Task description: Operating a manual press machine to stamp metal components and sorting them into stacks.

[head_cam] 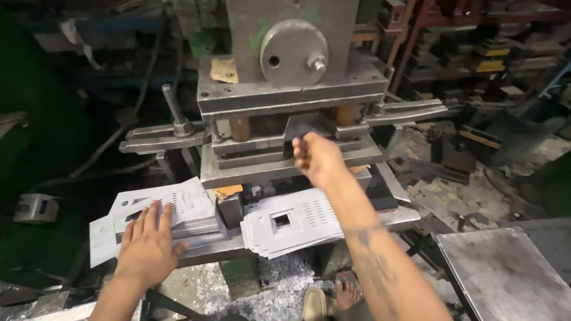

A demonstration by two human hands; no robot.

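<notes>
Press feed under way: one sheet at the die, a stack on each side of the surface.

Nearest, the left hand [146,246] lies flat with fingers spread on the stack of punched metal sheets [169,211], pressing it down on the surface [202,252]; between the hands a second, fanned stack of sheets with square cut-outs [294,223] rests just under the right forearm. Beyond it, the right hand [318,157] reaches into the gap of the press die [285,139], fingers curled on the edge of a dark sheet piece [309,129]; whether it truly pinches it I cannot tell. Farthest, the press head [291,50] stands raised. Judging by both sizeable stacks, the batch seems partly done, with sheets left to run.
</notes>
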